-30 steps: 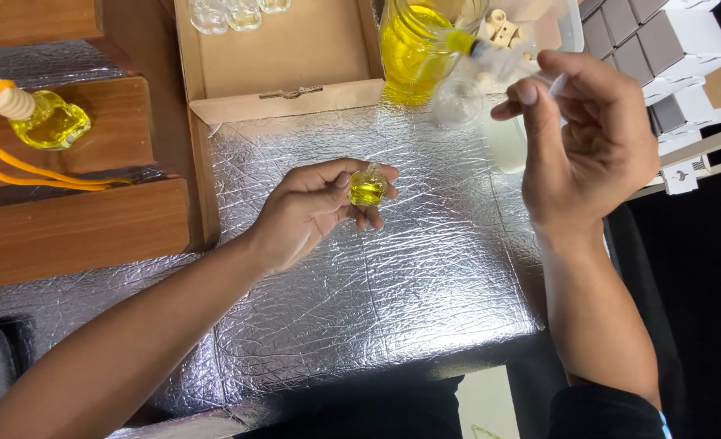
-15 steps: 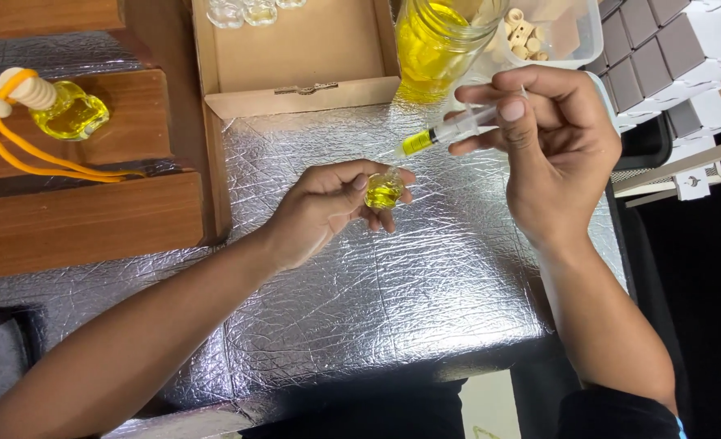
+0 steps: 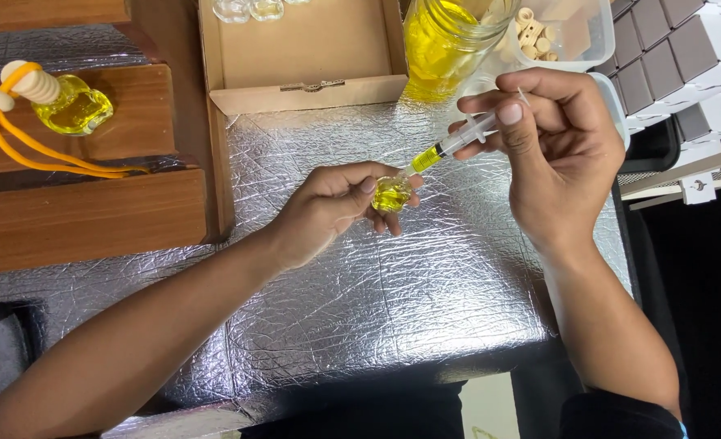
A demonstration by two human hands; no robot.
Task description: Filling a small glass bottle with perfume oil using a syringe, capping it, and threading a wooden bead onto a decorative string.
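Observation:
My left hand grips a small glass bottle partly filled with yellow liquid, held above the silver foil sheet. My right hand holds a clear syringe with yellow liquid in its barrel. The syringe slants down to the left and its tip meets the mouth of the bottle. My thumb rests at the plunger end.
A glass jar of yellow liquid stands behind the hands, beside a clear tub of small wooden caps. An open cardboard box holds several empty bottles. A finished bottle with an orange cord lies on wooden blocks at left. Grey boxes are stacked at right.
My right hand has come down and leftwards from near the jar, bringing the syringe tip to the mouth of the bottle. The left hand has stayed in place.

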